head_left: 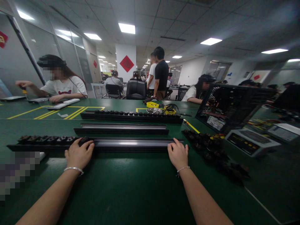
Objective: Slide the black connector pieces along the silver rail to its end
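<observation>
A long black rail point(131, 143) with a shiny strip along its inside lies across the green table in front of me. Small dark blocks point(47, 139) sit side by side in its left part. My left hand point(79, 153) curls its fingers over a black block point(85, 139) at the right end of that row. My right hand point(178, 153) is closed round the rail's right end, thumb on the near side. Between my hands the rail's strip lies bare. What the blocks are exactly is too dark to tell.
Behind are a second rail point(122, 128) and a third rail point(131, 116) with a row of blocks. Loose dark pieces point(215, 153), a grey power supply point(252, 142) and an open computer case point(231, 106) stand right. Yellow trays point(152, 104) lie farther back; a co-worker point(63, 81) sits left.
</observation>
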A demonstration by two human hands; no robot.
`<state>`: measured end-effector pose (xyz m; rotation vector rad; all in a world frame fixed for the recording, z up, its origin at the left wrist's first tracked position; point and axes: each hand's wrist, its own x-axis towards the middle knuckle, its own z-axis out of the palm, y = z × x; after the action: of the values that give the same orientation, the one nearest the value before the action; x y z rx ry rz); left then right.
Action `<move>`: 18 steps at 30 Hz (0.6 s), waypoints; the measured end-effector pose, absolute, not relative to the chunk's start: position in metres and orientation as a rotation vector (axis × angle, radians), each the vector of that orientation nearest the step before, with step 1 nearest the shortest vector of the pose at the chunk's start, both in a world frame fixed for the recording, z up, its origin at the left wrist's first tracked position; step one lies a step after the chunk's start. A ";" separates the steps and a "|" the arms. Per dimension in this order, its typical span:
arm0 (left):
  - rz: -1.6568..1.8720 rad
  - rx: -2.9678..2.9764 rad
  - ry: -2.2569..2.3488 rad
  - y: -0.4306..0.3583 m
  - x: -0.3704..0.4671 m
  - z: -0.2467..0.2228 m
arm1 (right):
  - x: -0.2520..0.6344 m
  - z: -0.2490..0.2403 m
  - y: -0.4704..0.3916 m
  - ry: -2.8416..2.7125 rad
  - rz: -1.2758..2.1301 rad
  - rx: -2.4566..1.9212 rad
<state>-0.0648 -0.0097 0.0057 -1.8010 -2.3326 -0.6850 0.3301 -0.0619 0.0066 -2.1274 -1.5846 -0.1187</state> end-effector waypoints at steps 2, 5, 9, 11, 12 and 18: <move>-0.685 -1.809 -2.353 -0.009 -0.063 0.005 | 0.330 0.007 -0.062 -1.584 -0.114 -2.130; -0.666 -1.798 -2.403 -0.008 -0.063 0.004 | 0.330 0.007 -0.062 -1.583 -0.099 -2.129; -0.664 -1.805 -2.437 -0.007 -0.064 0.003 | 0.331 0.008 -0.062 -1.586 -0.096 -2.126; -0.689 -1.815 -2.434 -0.007 -0.064 0.003 | 0.332 0.008 -0.062 -1.586 -0.096 -2.131; -0.702 -1.820 -2.431 -0.008 -0.064 0.003 | 0.332 0.008 -0.062 -1.586 -0.096 -2.133; -0.717 -1.853 -2.409 -0.011 -0.063 0.003 | 0.331 0.009 -0.063 -1.589 -0.064 -2.142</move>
<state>-0.0632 -0.0108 0.0034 -1.8526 -2.4087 -0.7167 0.3311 -0.0629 0.0092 -2.1419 -1.5894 -0.0639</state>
